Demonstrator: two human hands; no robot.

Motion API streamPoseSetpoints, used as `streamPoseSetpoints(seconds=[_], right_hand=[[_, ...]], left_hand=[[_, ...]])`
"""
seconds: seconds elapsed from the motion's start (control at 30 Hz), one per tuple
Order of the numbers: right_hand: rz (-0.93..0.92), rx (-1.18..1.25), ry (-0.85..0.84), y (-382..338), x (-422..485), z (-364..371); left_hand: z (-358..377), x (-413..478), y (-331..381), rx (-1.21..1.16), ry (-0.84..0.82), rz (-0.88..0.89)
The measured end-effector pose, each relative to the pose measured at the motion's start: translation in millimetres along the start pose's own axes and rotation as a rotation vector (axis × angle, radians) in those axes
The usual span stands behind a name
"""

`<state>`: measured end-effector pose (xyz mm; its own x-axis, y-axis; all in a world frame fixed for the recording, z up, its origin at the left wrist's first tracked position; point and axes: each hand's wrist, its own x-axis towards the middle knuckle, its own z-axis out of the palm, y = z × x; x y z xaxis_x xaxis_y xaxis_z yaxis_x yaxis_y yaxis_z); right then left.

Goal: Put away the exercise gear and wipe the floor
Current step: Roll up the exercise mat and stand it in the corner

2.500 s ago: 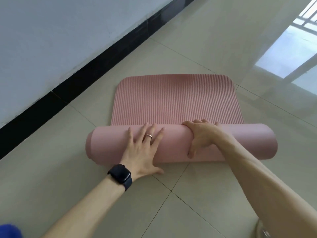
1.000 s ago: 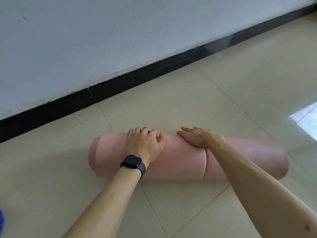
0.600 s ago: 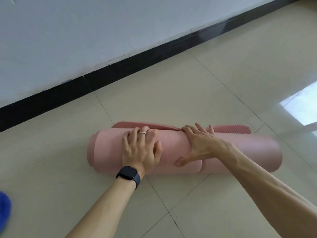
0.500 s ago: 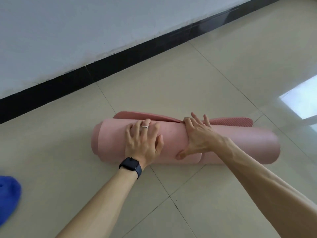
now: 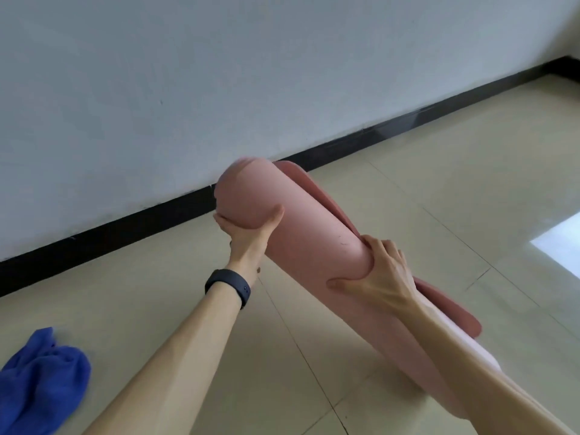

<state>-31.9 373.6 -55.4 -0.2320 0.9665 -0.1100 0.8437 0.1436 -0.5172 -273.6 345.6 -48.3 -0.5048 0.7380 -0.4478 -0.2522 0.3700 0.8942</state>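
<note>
Now I hold the pink mat (image 5: 314,246), rolled up like a big tube. It is tilted, with its far end up high near the wall (image 5: 219,73) and its near end low by my right arm. My left hand (image 5: 248,233) cups the high end from below, with my thumb curled up one side and my fingers on the other. My right hand (image 5: 383,274) grabs the middle of the roll, with my fingers over the top and my thumb pressed into the front. A loose flap (image 5: 452,309) of the mat sticks out on the right side. I cannot tell if the low end touches the floor (image 5: 439,199), for my arm hides it. A blue cloth (image 5: 40,381) lies on the floor at my left, well apart from the mat. A black watch (image 5: 227,285) is on my left wrist.
</note>
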Motion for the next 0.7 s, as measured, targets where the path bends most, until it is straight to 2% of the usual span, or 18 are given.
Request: streamPoseSetpoints(seconds=[0.07, 0.17, 0.27, 0.33, 0.43, 0.57, 0.7], right_hand=[[-0.003, 0.093, 0.101, -20, 2, -12], [-0.008, 0.233, 0.207, -42, 8, -34], [-0.041, 0.513, 0.175, -57, 17, -64], [-0.057, 0.728, 0.163, -68, 23, -80], [-0.088, 0.978, 0.217, -84, 32, -101], [-0.184, 1.056, 0.218, -106, 55, -137], [-0.197, 1.147, 0.255, -128, 63, -170]], left_hand=[[9, 0, 39, -0.117, -0.085, 0.122], [25, -5, 107, -0.153, -0.110, 0.372], [42, -23, 158, -0.071, -0.129, 0.629], [49, -34, 181, -0.018, -0.149, 0.732], [54, -54, 206, 0.045, -0.234, 0.835], [54, -73, 224, 0.139, -0.302, 0.967], [42, -82, 224, 0.187, -0.359, 0.888]])
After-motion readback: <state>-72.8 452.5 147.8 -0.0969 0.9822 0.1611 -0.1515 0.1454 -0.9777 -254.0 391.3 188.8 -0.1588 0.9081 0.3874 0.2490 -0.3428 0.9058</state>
